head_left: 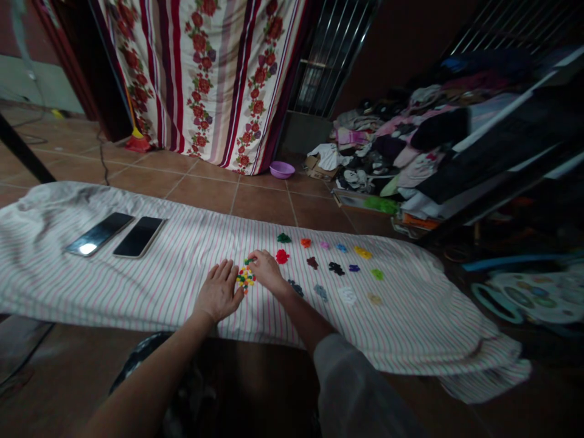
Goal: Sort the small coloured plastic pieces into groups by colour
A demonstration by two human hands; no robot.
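My left hand (219,293) lies flat on the striped cloth (150,292), fingers stretched out, along the left side of a mixed heap of small colored pieces (246,278). At the heap's far right side my right hand (268,271) has its thumb and fingers pinched together, close to a few green pieces. Whatever is between those fingertips is too small to make out. To the right, single-color piles sit in rough rows, among them dark green (283,238), red (282,256), black (336,268), yellow (362,251), white (347,295) and beige (375,299). My right forearm partly covers a dark grey pile (296,288).
Two phones (100,234) (139,237) lie on the cloth at left. Beyond its far edge are a tiled floor, a purple basin (281,170), a broom (137,140) and a floral curtain (201,79). Clothes (387,143) are heaped at right.
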